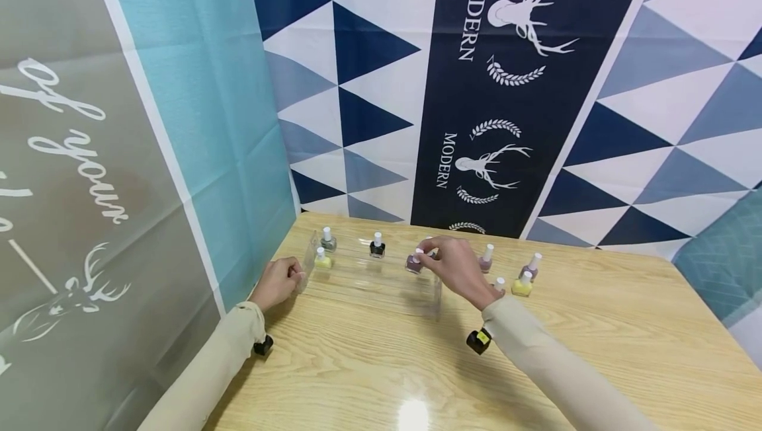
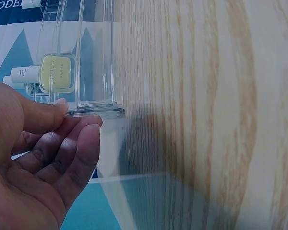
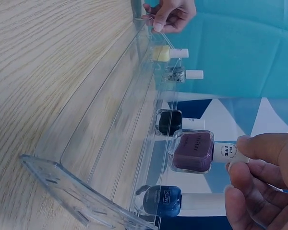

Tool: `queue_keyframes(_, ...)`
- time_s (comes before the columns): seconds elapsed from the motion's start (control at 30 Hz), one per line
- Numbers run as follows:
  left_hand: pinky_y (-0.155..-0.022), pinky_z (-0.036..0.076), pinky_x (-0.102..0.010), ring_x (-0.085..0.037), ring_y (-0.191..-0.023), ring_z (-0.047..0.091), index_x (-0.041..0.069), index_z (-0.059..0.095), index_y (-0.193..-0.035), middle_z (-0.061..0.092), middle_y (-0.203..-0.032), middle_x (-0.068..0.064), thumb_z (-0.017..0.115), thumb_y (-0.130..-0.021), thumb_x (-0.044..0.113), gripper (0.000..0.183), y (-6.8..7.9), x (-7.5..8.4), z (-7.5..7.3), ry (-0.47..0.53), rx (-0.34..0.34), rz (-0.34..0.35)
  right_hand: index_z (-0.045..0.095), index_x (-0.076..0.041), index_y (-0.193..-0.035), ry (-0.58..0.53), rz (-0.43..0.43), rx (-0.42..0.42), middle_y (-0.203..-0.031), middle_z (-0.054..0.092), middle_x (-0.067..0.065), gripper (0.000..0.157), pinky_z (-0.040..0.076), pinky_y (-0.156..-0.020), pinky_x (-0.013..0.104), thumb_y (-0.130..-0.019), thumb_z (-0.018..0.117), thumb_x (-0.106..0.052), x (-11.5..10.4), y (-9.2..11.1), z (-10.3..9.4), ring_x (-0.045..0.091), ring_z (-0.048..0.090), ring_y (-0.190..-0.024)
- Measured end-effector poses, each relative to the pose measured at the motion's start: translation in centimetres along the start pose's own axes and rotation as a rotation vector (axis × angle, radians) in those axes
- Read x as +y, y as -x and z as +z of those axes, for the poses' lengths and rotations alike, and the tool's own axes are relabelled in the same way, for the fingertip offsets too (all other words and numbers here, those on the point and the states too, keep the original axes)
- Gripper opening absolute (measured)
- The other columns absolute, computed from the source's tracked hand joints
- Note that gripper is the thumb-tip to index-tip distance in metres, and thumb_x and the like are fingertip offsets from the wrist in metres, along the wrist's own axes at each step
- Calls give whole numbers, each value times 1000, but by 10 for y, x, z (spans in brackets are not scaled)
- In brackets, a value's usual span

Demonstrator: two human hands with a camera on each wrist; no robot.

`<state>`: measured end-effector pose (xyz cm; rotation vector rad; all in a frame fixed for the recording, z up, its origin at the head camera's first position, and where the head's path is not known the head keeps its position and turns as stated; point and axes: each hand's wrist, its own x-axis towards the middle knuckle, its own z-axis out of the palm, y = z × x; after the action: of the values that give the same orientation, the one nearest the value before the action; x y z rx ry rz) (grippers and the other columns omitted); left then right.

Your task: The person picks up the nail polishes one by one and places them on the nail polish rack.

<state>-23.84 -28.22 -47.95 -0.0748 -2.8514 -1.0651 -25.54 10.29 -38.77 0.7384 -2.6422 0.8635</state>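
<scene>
Hands (image 1: pixel 278 282) (image 1: pixel 455 262) pinch rack (image 3: pixel 81 195) and purple bottle (image 3: pixel 193 151), legible only from right wrist.

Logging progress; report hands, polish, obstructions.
Right hand pinching purple nail polish bottle by cap. Left hand pinching end of clear rack. Blue nail polish bottle close by, possibly obstructing.

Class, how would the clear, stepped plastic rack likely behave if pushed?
The rack seems stiff: its tiers run straight. It would probably slide across the glossy wooden table, though the left hand pinching its end might resist.
</scene>
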Motion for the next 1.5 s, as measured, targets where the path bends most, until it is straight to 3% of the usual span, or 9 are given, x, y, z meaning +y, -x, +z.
queue_keyframes(0.6,-55,45,-32,-16,-60,55,4,65,-84,59,-69,-2,67,-99,4,15,0,-2,0,11,1,12,80,-13,-94,-17,-19,-4,-95,78,-1,6,57,-68,35,-94,77,-19,-5,-10,13,11,71,-76)
queue_keyframes(0.9,-54,45,-32,-16,-58,55,4,65,-84,59,-68,-2,68,-99,4,15,0,-1,0,6,-4,0,81,-15,-92,9,-25,-13,-93,77,-3,7,48,-58,28,-94,78,-20,-11,-20,23,5,59,-63)
queue_keyframes(1.5,-53,44,-33,-16,-55,54,6,63,-80,56,-64,-1,68,-99,3,19,1,-2,2,5,10,23,80,-15,-90,-63,-4,-50,-89,77,-4,6,45,-52,27,-94,78,-18,-19,-26,43,5,56,-55)
